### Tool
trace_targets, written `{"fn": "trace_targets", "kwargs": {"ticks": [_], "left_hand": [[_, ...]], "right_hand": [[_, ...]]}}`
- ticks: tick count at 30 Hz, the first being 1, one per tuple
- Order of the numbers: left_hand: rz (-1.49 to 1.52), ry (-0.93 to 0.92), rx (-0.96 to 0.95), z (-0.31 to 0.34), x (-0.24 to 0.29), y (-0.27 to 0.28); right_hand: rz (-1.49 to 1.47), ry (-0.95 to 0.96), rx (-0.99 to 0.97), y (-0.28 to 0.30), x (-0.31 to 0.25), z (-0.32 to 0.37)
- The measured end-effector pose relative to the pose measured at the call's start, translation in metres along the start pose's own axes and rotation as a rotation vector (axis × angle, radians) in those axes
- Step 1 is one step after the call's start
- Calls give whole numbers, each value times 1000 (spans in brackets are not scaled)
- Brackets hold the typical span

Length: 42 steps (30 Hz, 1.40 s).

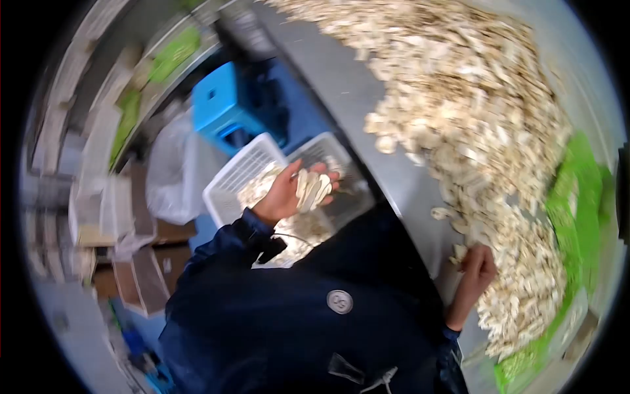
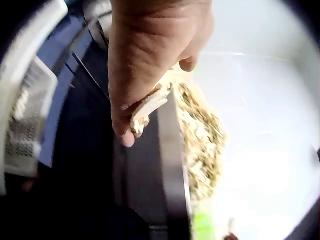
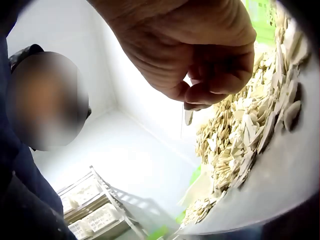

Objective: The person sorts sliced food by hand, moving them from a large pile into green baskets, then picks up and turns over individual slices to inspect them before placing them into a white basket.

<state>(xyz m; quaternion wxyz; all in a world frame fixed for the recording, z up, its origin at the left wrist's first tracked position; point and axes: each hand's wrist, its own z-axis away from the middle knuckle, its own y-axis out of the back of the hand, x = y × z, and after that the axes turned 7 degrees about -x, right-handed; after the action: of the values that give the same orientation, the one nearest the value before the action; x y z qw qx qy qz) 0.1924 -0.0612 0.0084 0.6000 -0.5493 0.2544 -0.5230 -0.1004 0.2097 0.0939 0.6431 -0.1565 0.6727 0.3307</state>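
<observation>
Several pale dried slices (image 1: 312, 190) lie across the palm and fingers of my left hand (image 1: 283, 196), above the white baskets. In the left wrist view, the fingers of that hand (image 2: 150, 60) curl around the slices (image 2: 150, 106), beside the table edge. My right hand (image 1: 475, 272) is over the near edge of a large slice pile (image 1: 472, 98) on the grey table. Its fingers are curled in the right wrist view, where the hand (image 3: 200, 55) pinches a small slice (image 3: 188, 117) at the fingertips; part of that slice is hidden.
White baskets (image 1: 220, 197) with slices stand below the table's left edge, with a blue stool (image 1: 215, 98) behind them. Green mesh (image 1: 569, 217) borders the pile on the right. Boxes (image 1: 141, 276) and a plastic bag (image 1: 172, 174) are at the left. A rack (image 3: 102, 215) shows in the right wrist view.
</observation>
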Motion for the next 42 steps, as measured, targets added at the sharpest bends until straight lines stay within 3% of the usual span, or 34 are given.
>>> {"fn": "trace_targets", "kwargs": {"ticks": [2,5,8,11,15,18,24,27,30,34,35,36,40,42], "left_hand": [[-58,-98,77,33,23,60],[-118,-220,354,80,42,144],[-115,-293,507,109,42,184],[-111,-300,551,124,41,210],[-119,-264,614,118,39,182],[-148,-206,673,112,41,209],[-377,-100,1015,138,32,246],[-347,-119,1217,162,10,266],[-263,-142,1289,182,-14,299],[-318,-102,1090,173,-31,317],[-493,-117,990,153,-31,288],[-435,37,907,132,-18,291],[-207,-3,363,43,2,133],[-316,72,145,9,1,67]], "right_hand": [[22,58,-21,-5,3,-2],[45,18,-39,-17,-3,-2],[73,42,-67,-21,-8,-3],[113,57,-73,-25,-12,-2],[99,-5,-94,-29,-12,-2],[66,-33,-127,-25,-9,-2],[60,-28,-107,-16,1,-2],[75,-61,-116,-19,-2,-4],[61,-87,-143,-23,-1,-9],[99,-166,-116,-24,1,-11],[65,-205,-116,-25,-3,-11],[20,-239,-118,-25,-7,-11],[27,-204,-75,-15,-3,-14],[-11,-205,-57,-7,5,-12]]}}
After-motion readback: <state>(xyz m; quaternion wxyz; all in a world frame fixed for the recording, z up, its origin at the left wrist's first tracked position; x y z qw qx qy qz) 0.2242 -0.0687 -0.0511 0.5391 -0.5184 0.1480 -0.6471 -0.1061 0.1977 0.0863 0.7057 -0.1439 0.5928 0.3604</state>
